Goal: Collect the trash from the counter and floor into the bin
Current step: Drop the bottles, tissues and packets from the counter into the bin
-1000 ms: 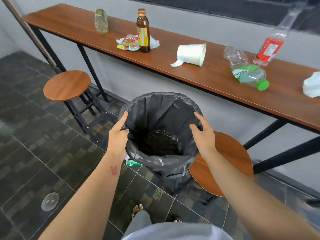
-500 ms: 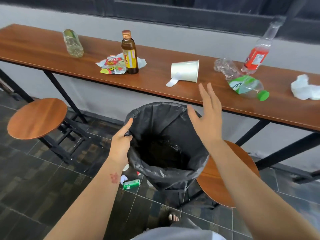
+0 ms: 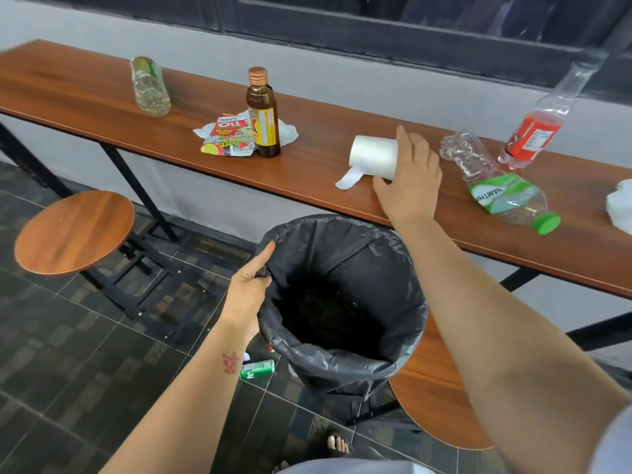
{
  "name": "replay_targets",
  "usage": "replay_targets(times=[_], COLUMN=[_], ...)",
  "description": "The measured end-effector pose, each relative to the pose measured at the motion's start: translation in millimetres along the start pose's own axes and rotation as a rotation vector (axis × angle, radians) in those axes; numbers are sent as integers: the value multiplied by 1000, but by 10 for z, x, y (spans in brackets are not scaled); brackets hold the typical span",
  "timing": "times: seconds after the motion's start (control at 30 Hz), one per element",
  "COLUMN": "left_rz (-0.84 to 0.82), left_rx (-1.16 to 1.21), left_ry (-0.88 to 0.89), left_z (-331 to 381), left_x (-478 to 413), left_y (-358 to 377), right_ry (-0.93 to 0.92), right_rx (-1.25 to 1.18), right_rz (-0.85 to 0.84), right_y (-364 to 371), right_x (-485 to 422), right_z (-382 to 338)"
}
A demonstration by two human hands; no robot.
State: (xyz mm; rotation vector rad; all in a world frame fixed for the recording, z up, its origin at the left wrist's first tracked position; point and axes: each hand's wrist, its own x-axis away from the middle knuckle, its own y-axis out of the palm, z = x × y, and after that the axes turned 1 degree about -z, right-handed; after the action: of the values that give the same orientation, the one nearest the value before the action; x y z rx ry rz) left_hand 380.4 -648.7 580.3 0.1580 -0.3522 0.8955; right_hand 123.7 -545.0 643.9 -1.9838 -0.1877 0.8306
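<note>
A bin lined with a black bag (image 3: 342,364) stands below the wooden counter (image 3: 85,94). My left hand (image 3: 248,292) grips the bag's rim on the left side. My right hand (image 3: 410,179) curves over the wide end of a white paper cup (image 3: 371,153) lying on its side, fingers above and thumb below, apart. Also on the counter are a brown bottle (image 3: 263,114), a red wrapper (image 3: 227,138), a clear bottle (image 3: 150,87), a crushed green-capped bottle (image 3: 502,189), a red-labelled bottle (image 3: 533,131) and white tissue (image 3: 620,206). A green can (image 3: 257,369) lies on the floor.
A round wooden stool (image 3: 73,230) stands to the left of the bin, and another stool (image 3: 434,405) sits under the bin's right side. The counter's black legs run down behind them. The floor is dark tile, and my foot shows at the bottom.
My right hand left the bin's rim, rose and reached forward onto the paper cup. My left hand has kept its hold on the bag's rim. The view tilted up toward the counter.
</note>
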Motion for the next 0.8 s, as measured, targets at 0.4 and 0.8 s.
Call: replay_targets(times=[0.4, 0.8], left_rz=[2, -45], left_rx=[37, -11], left_ry=[-29, 2], left_z=[29, -37], left_x=[79, 232], left_y=[-91, -48], right_ry=[-6, -274], right_rx=[-67, 53], right_rz=[311, -410], right_y=[-217, -307], right_x=[226, 1699], right_z=[32, 110])
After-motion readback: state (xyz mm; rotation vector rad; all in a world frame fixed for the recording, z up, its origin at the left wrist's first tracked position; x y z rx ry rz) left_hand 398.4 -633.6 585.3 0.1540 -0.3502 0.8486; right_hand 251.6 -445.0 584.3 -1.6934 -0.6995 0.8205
